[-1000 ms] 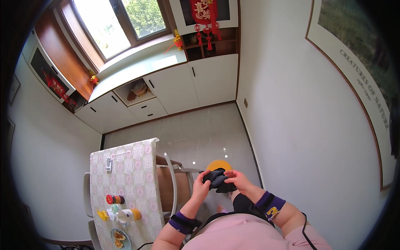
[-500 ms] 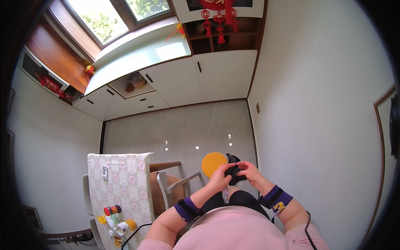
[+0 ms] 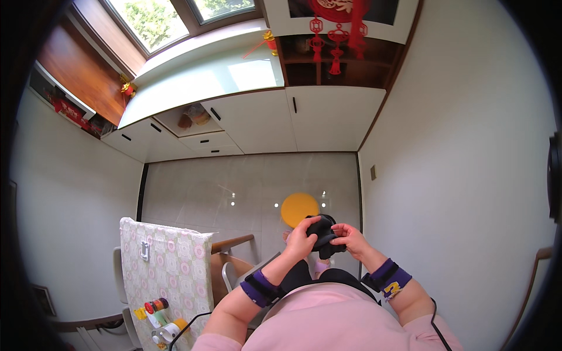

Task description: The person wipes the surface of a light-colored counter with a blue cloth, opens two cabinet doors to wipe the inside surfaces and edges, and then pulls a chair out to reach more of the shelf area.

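Both my hands are on a black object (image 3: 321, 231) with curved, folded-looking parts, held in front of my lap; its exact kind I cannot make out. My left hand (image 3: 300, 238) grips its left side, thumb over the top. On the other side, the fingers of my right hand (image 3: 350, 238) are bent and pinch its right edge. A purple band (image 3: 261, 288) wraps my left forearm, and a second purple band (image 3: 389, 277) with a yellow patch wraps the right. Just beyond the black object stands a round yellow stool (image 3: 300, 209).
At left is a table with a flowered cloth (image 3: 175, 257), bearing jars and bottles (image 3: 167, 327) and a small white frame-shaped item (image 3: 145, 250). A chair (image 3: 231, 275) stands between it and me. White cabinets (image 3: 257, 120) line the far wall; a bare wall (image 3: 456, 146) rises at right.
The black object has turned and now looks wider and more opened out. My left hand has shifted a little forward along it. The whole view has tilted, and the stool now appears farther ahead.
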`<control>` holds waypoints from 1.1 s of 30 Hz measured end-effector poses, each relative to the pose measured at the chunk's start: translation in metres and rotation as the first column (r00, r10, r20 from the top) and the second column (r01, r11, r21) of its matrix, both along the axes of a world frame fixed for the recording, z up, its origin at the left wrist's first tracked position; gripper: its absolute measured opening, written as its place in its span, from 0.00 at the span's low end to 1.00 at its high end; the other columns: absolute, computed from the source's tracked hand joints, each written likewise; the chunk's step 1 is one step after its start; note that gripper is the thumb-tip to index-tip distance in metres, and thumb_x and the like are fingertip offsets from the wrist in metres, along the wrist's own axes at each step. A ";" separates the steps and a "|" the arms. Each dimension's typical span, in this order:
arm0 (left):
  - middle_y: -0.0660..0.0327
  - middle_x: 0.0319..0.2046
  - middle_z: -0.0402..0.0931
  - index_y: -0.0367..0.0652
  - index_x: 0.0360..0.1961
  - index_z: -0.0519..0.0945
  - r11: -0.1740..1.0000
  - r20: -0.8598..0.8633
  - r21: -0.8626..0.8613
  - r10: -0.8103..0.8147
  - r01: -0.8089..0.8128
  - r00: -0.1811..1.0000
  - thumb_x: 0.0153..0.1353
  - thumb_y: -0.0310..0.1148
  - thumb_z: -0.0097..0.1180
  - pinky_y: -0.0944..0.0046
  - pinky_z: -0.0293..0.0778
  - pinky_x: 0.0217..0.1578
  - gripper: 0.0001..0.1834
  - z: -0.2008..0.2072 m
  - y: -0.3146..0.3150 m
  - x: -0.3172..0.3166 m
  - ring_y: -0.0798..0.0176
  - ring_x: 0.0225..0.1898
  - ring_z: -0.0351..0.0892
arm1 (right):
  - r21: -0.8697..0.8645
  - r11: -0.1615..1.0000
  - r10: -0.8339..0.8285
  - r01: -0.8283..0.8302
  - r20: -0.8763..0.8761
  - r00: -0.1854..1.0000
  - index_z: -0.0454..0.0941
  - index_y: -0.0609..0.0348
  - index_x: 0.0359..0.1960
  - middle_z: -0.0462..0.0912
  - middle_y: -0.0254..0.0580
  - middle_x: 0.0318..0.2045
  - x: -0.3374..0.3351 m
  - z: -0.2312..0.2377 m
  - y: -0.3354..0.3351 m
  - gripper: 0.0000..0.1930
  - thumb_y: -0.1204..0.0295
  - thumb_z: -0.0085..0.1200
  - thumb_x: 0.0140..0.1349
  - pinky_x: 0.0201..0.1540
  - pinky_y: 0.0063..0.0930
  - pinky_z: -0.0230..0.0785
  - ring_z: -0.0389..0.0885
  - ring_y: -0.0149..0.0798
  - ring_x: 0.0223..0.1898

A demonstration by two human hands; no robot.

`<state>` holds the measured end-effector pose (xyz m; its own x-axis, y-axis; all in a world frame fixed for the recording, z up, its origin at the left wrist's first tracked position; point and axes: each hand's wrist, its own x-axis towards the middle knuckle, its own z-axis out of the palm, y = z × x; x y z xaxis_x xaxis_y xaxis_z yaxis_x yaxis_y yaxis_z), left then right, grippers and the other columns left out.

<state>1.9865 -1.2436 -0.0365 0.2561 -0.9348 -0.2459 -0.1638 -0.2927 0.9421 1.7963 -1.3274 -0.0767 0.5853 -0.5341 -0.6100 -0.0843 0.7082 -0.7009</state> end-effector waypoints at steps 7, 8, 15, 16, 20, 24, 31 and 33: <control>0.51 0.53 0.76 0.39 0.59 0.74 0.969 -0.112 -0.031 0.241 -0.246 0.964 0.46 0.18 0.47 0.63 0.68 0.58 0.33 -0.015 -0.028 0.120 0.54 0.57 0.75 | -0.101 0.975 0.189 -0.198 -0.095 0.977 0.76 0.57 0.50 0.79 0.34 0.41 0.102 0.016 -0.070 0.26 0.83 0.67 0.46 0.44 0.22 0.70 0.77 0.29 0.42; 0.51 0.53 0.75 0.38 0.59 0.74 0.958 -0.139 -0.040 0.276 -0.283 0.951 0.46 0.18 0.47 0.63 0.67 0.59 0.33 -0.019 -0.032 0.140 0.55 0.57 0.74 | -0.152 0.953 0.243 -0.263 -0.143 0.960 0.77 0.57 0.50 0.79 0.33 0.40 0.122 0.020 -0.078 0.26 0.81 0.68 0.46 0.42 0.20 0.68 0.76 0.28 0.41; 0.52 0.51 0.76 0.38 0.58 0.75 0.923 -0.029 -0.189 0.337 -0.336 0.941 0.44 0.18 0.44 0.64 0.66 0.59 0.34 0.002 -0.074 0.244 0.56 0.55 0.74 | -0.411 0.862 0.215 -0.296 -0.232 0.949 0.79 0.61 0.50 0.81 0.30 0.34 0.226 0.010 -0.132 0.19 0.74 0.63 0.55 0.42 0.21 0.70 0.77 0.25 0.35; 0.52 0.51 0.76 0.38 0.57 0.76 0.915 -0.086 -0.190 0.346 -0.356 0.934 0.44 0.18 0.44 0.64 0.67 0.59 0.33 0.002 -0.078 0.254 0.56 0.55 0.75 | -0.412 0.862 0.212 -0.294 -0.232 0.949 0.79 0.61 0.50 0.81 0.30 0.34 0.235 0.007 -0.139 0.19 0.74 0.63 0.55 0.42 0.21 0.70 0.77 0.25 0.35; 0.54 0.49 0.77 0.37 0.55 0.78 0.904 -0.156 -0.176 0.364 -0.389 0.918 0.44 0.17 0.43 0.65 0.68 0.57 0.32 0.004 -0.092 0.291 0.58 0.52 0.76 | -0.459 0.828 0.204 -0.322 -0.289 0.935 0.80 0.62 0.47 0.82 0.30 0.33 0.260 -0.016 -0.170 0.15 0.70 0.60 0.60 0.39 0.21 0.70 0.77 0.25 0.33; 0.56 0.47 0.78 0.37 0.54 0.78 0.892 -0.102 -0.118 0.427 -0.437 0.898 0.44 0.17 0.43 0.67 0.69 0.55 0.31 0.003 -0.101 0.307 0.61 0.51 0.77 | -0.397 0.849 0.241 -0.350 -0.298 0.924 0.82 0.59 0.45 0.80 0.28 0.29 0.287 -0.004 -0.195 0.14 0.68 0.61 0.60 0.33 0.22 0.68 0.74 0.23 0.30; 0.55 0.48 0.77 0.35 0.54 0.78 0.862 -0.062 -0.136 0.484 -0.488 0.873 0.43 0.16 0.43 0.67 0.69 0.55 0.32 0.005 -0.153 0.329 0.62 0.51 0.76 | -0.397 0.846 0.285 -0.355 -0.225 0.932 0.81 0.58 0.45 0.80 0.28 0.30 0.324 -0.007 -0.260 0.13 0.66 0.58 0.63 0.31 0.22 0.71 0.75 0.24 0.32; 0.55 0.48 0.77 0.35 0.54 0.78 0.852 -0.063 -0.111 0.508 -0.512 0.859 0.43 0.15 0.42 0.66 0.69 0.56 0.32 0.004 -0.177 0.335 0.61 0.52 0.76 | -0.330 0.858 0.314 -0.395 -0.271 0.910 0.80 0.57 0.45 0.80 0.28 0.30 0.330 0.005 -0.286 0.12 0.64 0.57 0.65 0.30 0.22 0.72 0.76 0.24 0.33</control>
<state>2.3213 -1.4207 -0.0328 0.6990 -0.6979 -0.1559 0.0061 -0.2122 0.9772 2.1262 -1.6138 -0.0714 0.6644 -0.5226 -0.5342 -0.4467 0.2954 -0.8445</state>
